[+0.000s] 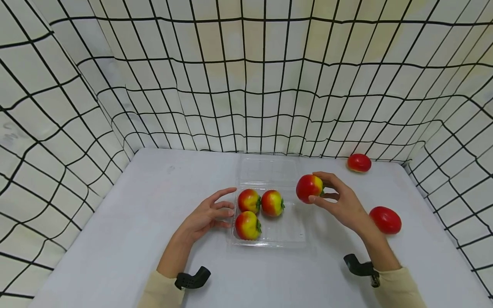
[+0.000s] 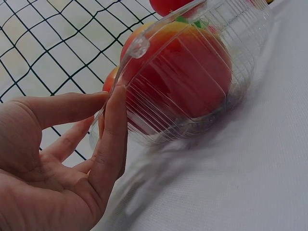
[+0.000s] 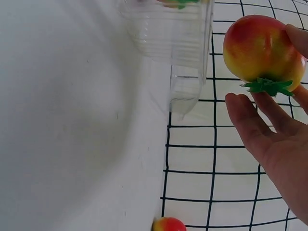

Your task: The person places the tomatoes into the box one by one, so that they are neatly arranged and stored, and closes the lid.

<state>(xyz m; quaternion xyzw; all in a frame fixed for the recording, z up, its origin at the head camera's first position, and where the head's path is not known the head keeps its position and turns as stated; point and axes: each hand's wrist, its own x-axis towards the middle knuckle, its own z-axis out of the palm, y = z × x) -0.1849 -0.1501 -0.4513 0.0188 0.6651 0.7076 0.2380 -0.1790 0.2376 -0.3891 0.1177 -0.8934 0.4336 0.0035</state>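
My right hand (image 1: 343, 205) holds a red and yellow tomato (image 1: 307, 188) with a green leafy top, above the right side of a clear plastic box (image 1: 286, 226). Thumb and fingertips grip the tomato from the right. At the box's left side, my left hand (image 1: 209, 216) pinches its rim between thumb and finger, as the left wrist view shows. Inside the box sit several things of one kind: a tomato at the back left (image 1: 248, 200), another beside it (image 1: 272, 203) and one at the front left (image 1: 247, 225). The box's lid (image 1: 267, 169) lies folded back.
Two more red tomatoes lie on the white table (image 1: 115, 239) to the right, one at the back (image 1: 359, 163) and one by my right forearm (image 1: 385, 220). Black netting (image 1: 263, 92) over pale walls encloses the back and sides.
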